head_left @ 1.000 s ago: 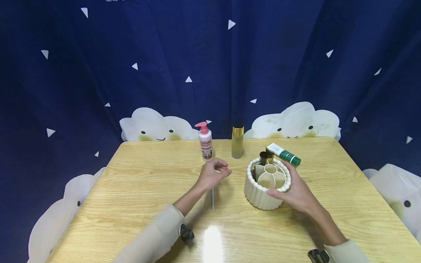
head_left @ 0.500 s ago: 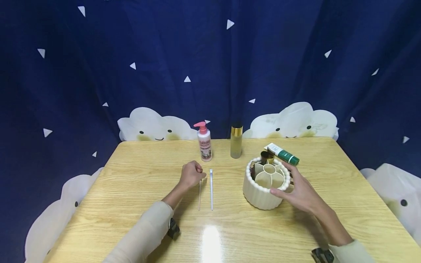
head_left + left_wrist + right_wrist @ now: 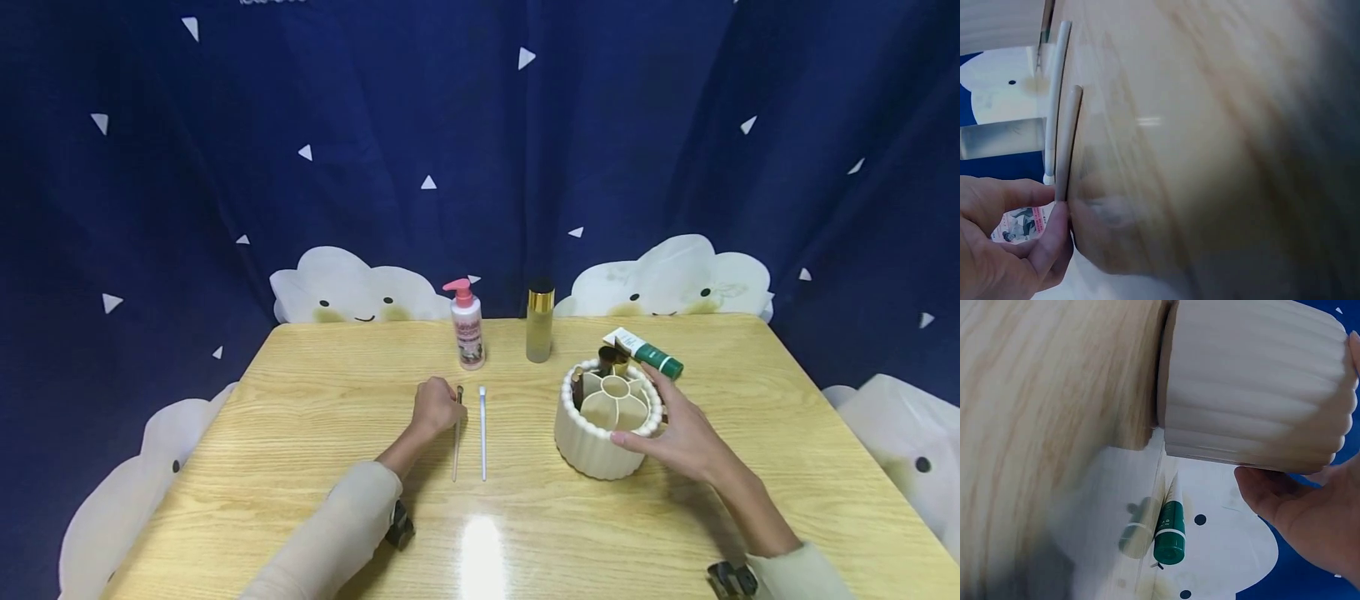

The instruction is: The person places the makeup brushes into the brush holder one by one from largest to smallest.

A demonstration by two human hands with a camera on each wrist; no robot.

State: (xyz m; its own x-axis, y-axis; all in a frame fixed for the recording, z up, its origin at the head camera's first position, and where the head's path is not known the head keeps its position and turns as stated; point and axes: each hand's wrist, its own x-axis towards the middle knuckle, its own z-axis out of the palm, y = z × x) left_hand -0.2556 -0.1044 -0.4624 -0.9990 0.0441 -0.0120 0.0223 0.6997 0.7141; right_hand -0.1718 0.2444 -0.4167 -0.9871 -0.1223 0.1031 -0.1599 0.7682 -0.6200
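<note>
A slim makeup brush [image 3: 456,454] with a dark tip and pinkish handle lies on the table; my left hand [image 3: 435,407] pinches it near its tip end. In the left wrist view, thumb and finger meet at the brush handle [image 3: 1070,137]. Just right of it lies a pale blue-white brush [image 3: 483,437], apart from the hand. My right hand [image 3: 678,437] grips the cream fluted organizer [image 3: 598,450] by its beaded rim, thumb at the front and fingers at the far side. Several brushes [image 3: 607,360] stand in its back and left compartments.
A pink-pump lotion bottle [image 3: 468,333] and a gold-collared, dark-capped bottle [image 3: 539,325] stand upright at the back of the wooden table [image 3: 322,375]. Behind the organizer lies a green-and-white tube [image 3: 647,352]. A blue curtain [image 3: 375,125] hangs beyond the table.
My left hand has moved left from beside the blue-white brush to the pinkish brush and now pinches it. My right hand has stayed on the organizer.
</note>
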